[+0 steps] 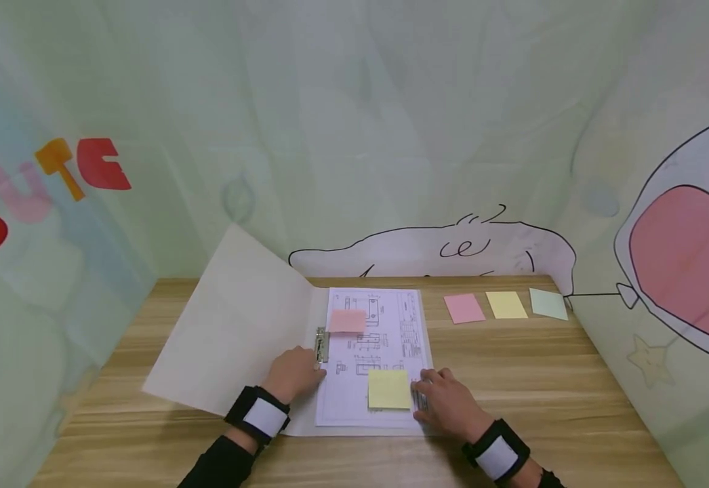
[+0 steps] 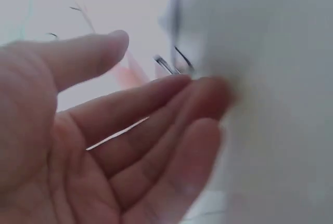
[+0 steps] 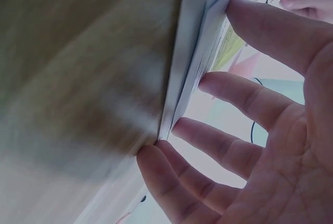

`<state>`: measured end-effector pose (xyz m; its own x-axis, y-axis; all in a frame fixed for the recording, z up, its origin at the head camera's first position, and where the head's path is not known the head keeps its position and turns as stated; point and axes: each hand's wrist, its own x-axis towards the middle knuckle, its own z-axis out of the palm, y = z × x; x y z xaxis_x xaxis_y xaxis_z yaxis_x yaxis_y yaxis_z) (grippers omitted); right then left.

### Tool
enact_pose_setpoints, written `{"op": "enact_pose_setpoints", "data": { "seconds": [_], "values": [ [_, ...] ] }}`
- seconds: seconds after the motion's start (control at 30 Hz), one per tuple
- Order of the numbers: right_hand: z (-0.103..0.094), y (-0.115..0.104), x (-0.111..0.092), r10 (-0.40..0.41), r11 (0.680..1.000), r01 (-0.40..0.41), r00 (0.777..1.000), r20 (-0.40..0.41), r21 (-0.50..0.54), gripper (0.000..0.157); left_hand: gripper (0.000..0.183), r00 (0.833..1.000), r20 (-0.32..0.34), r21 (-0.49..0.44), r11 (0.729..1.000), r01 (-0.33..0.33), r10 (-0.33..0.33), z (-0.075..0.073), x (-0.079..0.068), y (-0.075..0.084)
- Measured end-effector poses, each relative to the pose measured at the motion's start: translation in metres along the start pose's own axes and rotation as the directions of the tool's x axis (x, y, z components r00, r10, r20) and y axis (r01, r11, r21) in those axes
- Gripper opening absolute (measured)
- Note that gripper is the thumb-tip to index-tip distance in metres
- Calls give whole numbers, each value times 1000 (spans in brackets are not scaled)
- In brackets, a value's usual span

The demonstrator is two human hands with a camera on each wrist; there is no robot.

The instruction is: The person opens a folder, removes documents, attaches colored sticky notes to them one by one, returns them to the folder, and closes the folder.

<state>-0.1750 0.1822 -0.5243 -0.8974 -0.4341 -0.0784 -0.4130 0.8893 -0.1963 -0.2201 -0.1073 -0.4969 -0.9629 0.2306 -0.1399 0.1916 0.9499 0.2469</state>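
A white folder [image 1: 232, 325] lies spread on the wooden table, its cover tilted up to the left. Drawing sheets [image 1: 345, 400] sit inside under a metal clip [image 1: 321, 344], with a pink sticky note [image 1: 348, 321] and a yellow sticky note [image 1: 389, 389] on top. My left hand [image 1: 295, 374] is by the clip and the cover's fold; in the left wrist view its fingers [image 2: 151, 141] are loosely bent and hold nothing. Along the right edge of the sheets, my right hand [image 1: 449, 400] touches paper and folder with spread fingertips [image 3: 187, 126], gripping nothing.
Pink [image 1: 464, 308], yellow [image 1: 506, 305] and pale green sticky notes [image 1: 548, 303] lie in a row at the table's back right. A printed cloth backdrop [image 1: 360, 135] stands behind the wooden table [image 1: 513, 352] and along both sides.
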Motion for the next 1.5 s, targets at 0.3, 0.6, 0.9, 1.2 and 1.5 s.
{"op": "enact_pose_setpoints", "data": {
  "seconds": [0.3, 0.6, 0.9, 1.2, 1.5],
  "values": [
    [1, 2, 1, -7, 1000, 7, 1000, -5, 9, 47, 26, 964, 130, -177, 962, -210, 234, 4, -53, 3],
    [-2, 0, -1, 4, 1000, -4, 1000, 3, 9, 47, 20, 939, 147, -361, 901, -242, 311, 8, -86, -16],
    [-3, 1, -1, 9, 1000, -9, 1000, 4, -3, 47, 25, 948, 151, -568, 810, -148, 279, 15, -110, -53],
    [-3, 2, -1, 19, 1000, -19, 999, 29, 17, 47, 46, 998, 50, -537, 843, 8, 22, 4, -108, -83],
    [-1, 3, 1, -15, 999, 14, 1000, 22, 50, 47, 49, 990, -113, -605, 796, -5, -79, -5, -101, -75]
  ]
}}
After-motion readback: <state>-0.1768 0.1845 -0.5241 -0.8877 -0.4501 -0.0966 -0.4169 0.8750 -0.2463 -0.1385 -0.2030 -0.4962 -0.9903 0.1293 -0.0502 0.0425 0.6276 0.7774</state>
